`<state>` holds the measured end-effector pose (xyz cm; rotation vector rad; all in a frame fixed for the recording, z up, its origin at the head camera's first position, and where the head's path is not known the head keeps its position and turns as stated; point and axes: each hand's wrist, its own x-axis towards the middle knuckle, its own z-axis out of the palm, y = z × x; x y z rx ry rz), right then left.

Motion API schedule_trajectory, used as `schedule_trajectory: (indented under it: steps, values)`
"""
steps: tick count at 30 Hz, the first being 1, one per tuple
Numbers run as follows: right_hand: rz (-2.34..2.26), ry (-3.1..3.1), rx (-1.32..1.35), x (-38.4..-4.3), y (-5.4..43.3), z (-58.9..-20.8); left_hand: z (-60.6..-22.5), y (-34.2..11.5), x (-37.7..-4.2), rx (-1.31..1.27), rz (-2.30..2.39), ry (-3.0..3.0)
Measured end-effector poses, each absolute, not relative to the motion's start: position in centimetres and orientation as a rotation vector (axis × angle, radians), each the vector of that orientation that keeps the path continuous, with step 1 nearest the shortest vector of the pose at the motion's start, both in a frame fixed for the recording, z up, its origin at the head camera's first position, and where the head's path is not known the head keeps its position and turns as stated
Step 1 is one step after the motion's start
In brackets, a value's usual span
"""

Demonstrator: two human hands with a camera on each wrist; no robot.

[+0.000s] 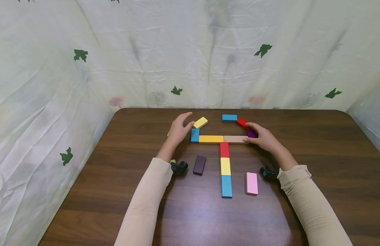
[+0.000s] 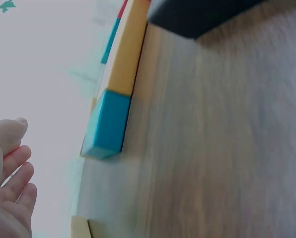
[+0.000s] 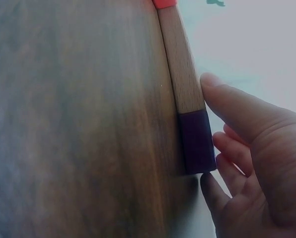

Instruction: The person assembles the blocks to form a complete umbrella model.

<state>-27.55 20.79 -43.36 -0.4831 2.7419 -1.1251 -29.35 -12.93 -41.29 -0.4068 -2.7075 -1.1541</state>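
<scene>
A dark wood-grain table (image 1: 325, 147) is spreading below, and a pale cloth (image 1: 190, 51) with green shapes is hanging behind it, creasing toward 9 o'clock. A row of blocks (image 1: 211, 139) is running from 9 to 3 o'clock, and a stem of blocks (image 1: 225, 166) is extending from its middle toward 6. The purple block (image 3: 196, 141) is sitting at the row's 3 o'clock end, touching the plain wood block (image 3: 183, 64); the right hand (image 1: 263, 138) is covering much of it, so I cannot tell its full long axis. Thumb and fingers are curving round it, grasping it. Beyond, a red block (image 1: 241, 123) is slanting from 10 to 4. The left hand (image 1: 177, 130) is hovering near the 9 o'clock end, fingers released, beside a yellow block (image 1: 201, 122) whose long axis is pointing from 2 to 8.
</scene>
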Motion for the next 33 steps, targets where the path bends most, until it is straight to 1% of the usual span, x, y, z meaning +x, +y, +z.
schedule_trajectory:
  steps: [12, 19, 25, 33]
  values:
    - [-1.109, 2.74, -0.469, -27.5, 20.8, -43.3, -42.1, -16.0, -28.5, -0.251, -1.186, -2.693]
    - [-1.118, 2.734, -0.475, -27.5, 20.8, -43.2, -43.4, -17.7, -28.5, -0.199, -1.23, -2.703]
    - [-1.105, 2.739, -0.465, -27.5, 20.8, -43.1, -43.5, -18.5, -28.2, -0.139, -1.263, -2.752]
    - [-1.117, 2.737, -0.468, -27.4, 20.7, -43.2, -43.6, -19.3, -27.8, -0.108, -1.187, -2.838]
